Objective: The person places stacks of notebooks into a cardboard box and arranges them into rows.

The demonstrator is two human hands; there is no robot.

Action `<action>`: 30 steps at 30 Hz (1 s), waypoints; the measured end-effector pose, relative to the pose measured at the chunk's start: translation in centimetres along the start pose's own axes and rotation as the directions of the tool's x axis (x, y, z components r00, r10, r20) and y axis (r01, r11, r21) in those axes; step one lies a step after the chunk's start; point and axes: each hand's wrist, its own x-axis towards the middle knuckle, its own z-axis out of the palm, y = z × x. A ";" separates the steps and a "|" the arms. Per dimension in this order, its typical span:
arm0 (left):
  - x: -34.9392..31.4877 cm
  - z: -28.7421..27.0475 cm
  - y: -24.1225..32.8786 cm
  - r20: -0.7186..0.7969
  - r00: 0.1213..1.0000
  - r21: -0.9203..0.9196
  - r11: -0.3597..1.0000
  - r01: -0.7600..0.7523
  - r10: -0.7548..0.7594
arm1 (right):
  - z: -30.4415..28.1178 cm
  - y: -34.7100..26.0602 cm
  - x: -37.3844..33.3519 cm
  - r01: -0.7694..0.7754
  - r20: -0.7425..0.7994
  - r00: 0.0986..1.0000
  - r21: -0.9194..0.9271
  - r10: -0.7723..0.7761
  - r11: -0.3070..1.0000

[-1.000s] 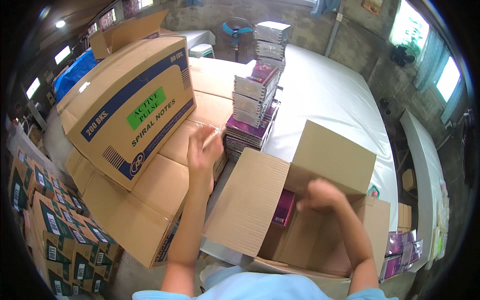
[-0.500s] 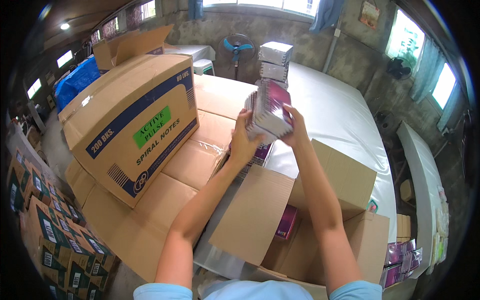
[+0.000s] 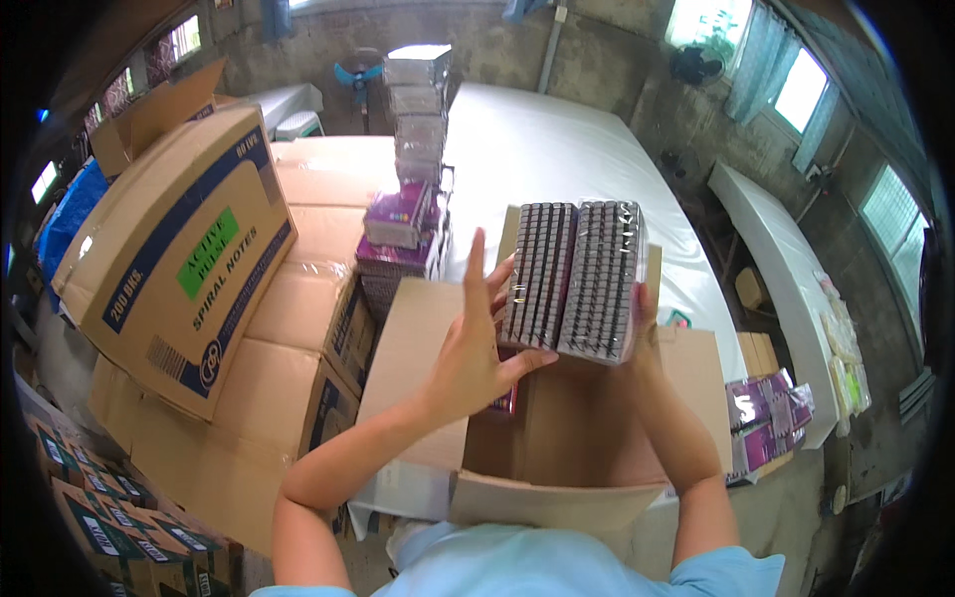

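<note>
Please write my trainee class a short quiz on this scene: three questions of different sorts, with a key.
1. True or false: the left hand and the right hand are both empty.
2. Multiple choice: what colour is the label on the large carton? (a) red (b) green (c) yellow
3. Fill in the blank: seen from the person, the large carton stands to the ____ of the open box.

Key: 1. False; they hold spiral notebooks. 2. (b). 3. left.
</note>
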 end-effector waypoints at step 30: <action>-13.6 1.8 -1.9 0.367 0.879 0.729 0.681 -0.069 -0.304 | -21.7 10.3 -6.6 -0.648 -0.726 0.686 -0.634 -0.037 0.422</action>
